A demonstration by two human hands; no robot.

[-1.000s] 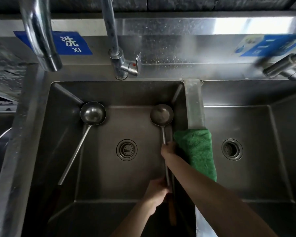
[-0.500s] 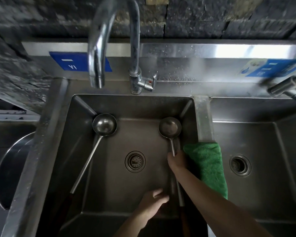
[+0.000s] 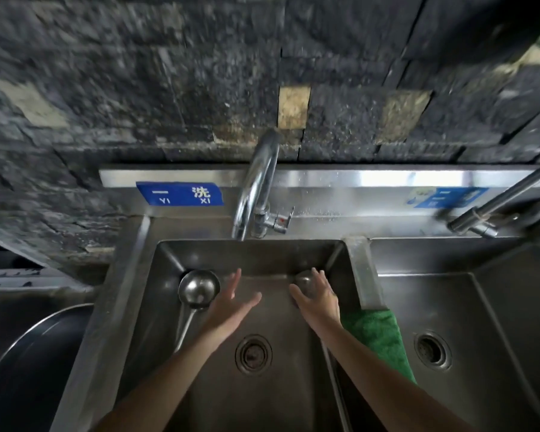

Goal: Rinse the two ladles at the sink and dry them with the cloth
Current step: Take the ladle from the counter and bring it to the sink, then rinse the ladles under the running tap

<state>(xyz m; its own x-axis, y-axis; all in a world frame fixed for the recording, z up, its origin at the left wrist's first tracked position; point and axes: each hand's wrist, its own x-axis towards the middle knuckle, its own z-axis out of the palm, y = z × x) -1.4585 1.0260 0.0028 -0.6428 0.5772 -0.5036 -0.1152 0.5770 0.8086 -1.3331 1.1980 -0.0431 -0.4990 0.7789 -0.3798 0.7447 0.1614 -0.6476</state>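
Reaching forward now: both hands have let go of the right ladle's handle and moved up the basin toward the tap. Left hand is empty, fingers straight and spread, hovering mid-basin just beside the left ladle. Right hand is over the bowl of the right ladle, fingers loosely curved across it; can't tell whether it's gripping or just resting. No water visible at the spout, so I judge rinsing hasn't started and the tap lever is probably the next target.

Containers:
- Left sink basin: holds both ladles, bowls near the back wall, handles running toward the near edge. Left ladle is untouched. Drain is bare.
- Right sink basin: only its drain shows.
- Green cloth is draped over the divider between the basins, just right of the right forearm, unused.

Drying is still pending for both.
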